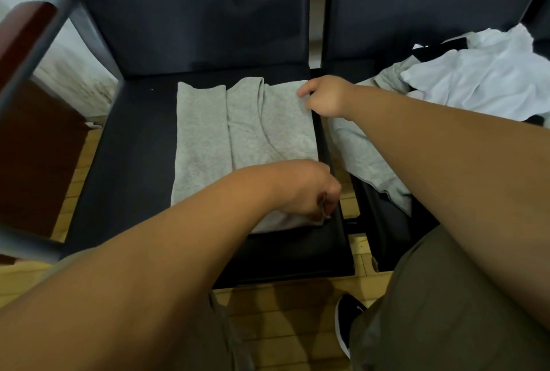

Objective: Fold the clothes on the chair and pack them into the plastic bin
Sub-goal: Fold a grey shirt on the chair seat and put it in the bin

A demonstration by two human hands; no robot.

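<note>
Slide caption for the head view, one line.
Left hand and right hand grip the right edge of a grey garment laid on a black chair; more clothes piled alongside.

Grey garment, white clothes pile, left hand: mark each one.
grey garment (208,138), head view, flat left panel
white clothes pile (482,79), head view, top white fabric
left hand (306,189), head view, back of the hand

Grey garment (253,132) folded flat on black chair seat (134,147), white clothes (476,79) heaped at right

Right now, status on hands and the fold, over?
Left hand pinches near right corner of grey garment, right hand grips far right corner. Garment flat on chair seat, partly folded. Unfolded pile to the right; no bin in view.
</note>
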